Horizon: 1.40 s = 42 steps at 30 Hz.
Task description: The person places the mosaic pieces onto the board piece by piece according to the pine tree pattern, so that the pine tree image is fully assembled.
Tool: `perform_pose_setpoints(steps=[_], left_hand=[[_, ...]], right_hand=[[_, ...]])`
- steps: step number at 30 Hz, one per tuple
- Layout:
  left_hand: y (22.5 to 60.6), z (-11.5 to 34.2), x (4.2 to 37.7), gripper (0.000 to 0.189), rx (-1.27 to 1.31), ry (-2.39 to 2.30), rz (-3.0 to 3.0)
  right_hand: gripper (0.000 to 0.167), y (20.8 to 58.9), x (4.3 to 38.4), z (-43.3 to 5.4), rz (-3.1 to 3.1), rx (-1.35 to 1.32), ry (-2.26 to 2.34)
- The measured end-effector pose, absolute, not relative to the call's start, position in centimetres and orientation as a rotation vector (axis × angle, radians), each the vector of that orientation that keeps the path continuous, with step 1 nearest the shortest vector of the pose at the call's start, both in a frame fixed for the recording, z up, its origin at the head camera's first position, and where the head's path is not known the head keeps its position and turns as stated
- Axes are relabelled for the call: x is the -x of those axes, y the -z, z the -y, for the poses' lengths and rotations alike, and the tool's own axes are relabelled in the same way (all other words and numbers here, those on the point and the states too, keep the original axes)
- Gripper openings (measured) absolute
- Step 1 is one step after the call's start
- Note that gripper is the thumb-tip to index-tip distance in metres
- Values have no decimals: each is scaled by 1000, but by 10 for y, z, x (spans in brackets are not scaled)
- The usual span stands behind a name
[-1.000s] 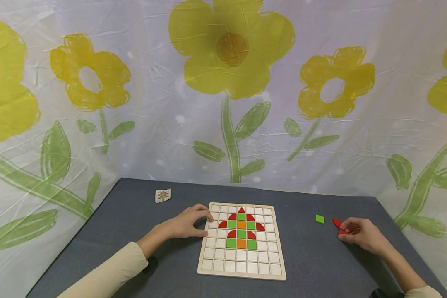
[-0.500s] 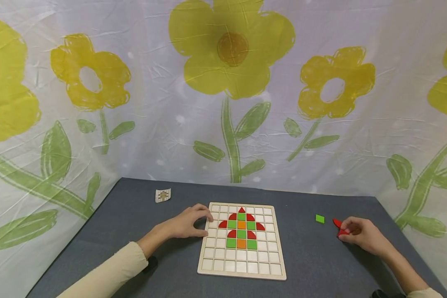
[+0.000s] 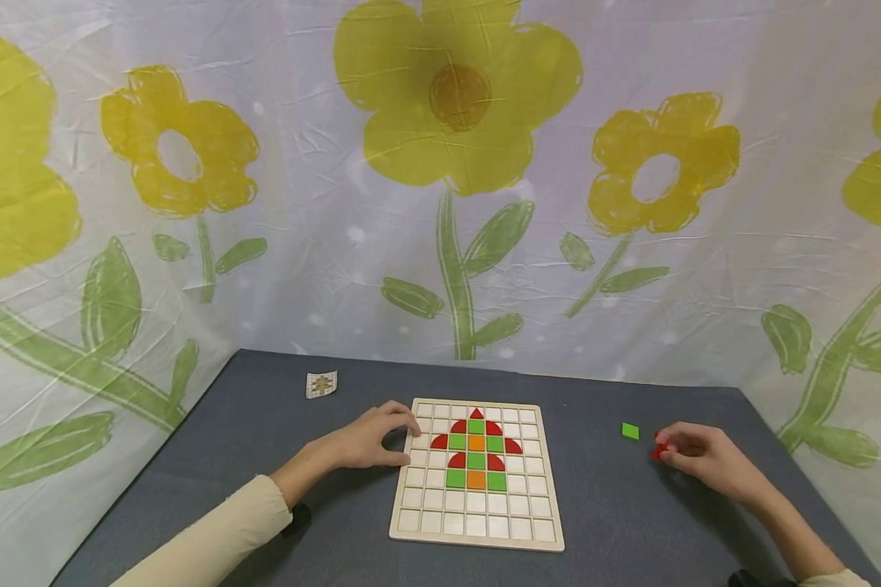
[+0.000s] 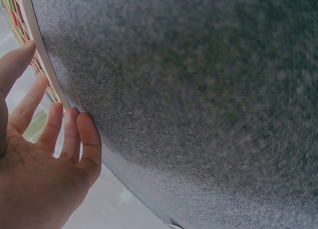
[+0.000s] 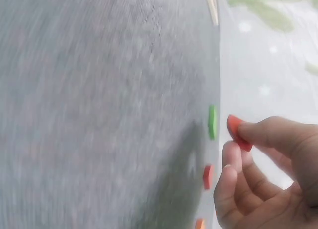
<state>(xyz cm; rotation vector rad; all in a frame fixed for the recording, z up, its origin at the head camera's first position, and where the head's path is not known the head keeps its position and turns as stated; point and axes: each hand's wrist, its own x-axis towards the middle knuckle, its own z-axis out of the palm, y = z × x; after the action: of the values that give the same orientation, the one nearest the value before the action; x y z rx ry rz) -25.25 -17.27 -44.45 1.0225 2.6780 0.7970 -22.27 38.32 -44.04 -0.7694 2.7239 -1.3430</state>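
Observation:
Thumb and fingertips of my left hand (image 3: 373, 438) rest against the left rim of a square wooden grid board (image 3: 477, 534). In the left wrist view, the left hand's fingers (image 4: 47, 127) are extended along the board's edge. Red, green and orange tiles (image 3: 475, 461) fill cells in its upper and middle part. To the right of the board, my right hand (image 3: 712, 461) pinches a small red tile with a curved side (image 5: 239, 133) between thumb and fingers, lifted off the table. Another red tile (image 5: 207, 177) lies on the table beneath it, partly hidden in the head view.
A green square tile (image 3: 630, 431) lies left of the right hand. An orange tile (image 5: 199, 224) shows at the bottom of the right wrist view. A small printed pattern card (image 3: 320, 385) lies at the back left. A flower-printed curtain (image 3: 294, 244) closes off the dark table's back.
My right hand has raised the pinched red tile off the table and shifted slightly left. The left hand and the board have stayed still.

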Motion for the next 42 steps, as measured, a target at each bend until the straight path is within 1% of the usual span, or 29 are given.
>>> perform_pose_setpoints(steps=[7, 12, 30, 38, 42], left_hand=[[444, 173, 252, 34, -1024, -793, -2681], [444, 174, 251, 33, -1021, -806, -2673], [444, 174, 252, 33, -1029, -807, -2669], [443, 173, 251, 34, -1025, -809, -2672], [443, 173, 251, 33, -1032, -816, -2669]], right_hand=[[11, 436, 221, -359, -2637, 902, 1415], [9, 435, 221, -340, -2584, 937, 1453], [15, 433, 221, -303, -2487, 963, 1437], [22, 433, 221, -287, -2434, 1056, 1439], [21, 433, 221, -279, -2415, 1052, 1436]])
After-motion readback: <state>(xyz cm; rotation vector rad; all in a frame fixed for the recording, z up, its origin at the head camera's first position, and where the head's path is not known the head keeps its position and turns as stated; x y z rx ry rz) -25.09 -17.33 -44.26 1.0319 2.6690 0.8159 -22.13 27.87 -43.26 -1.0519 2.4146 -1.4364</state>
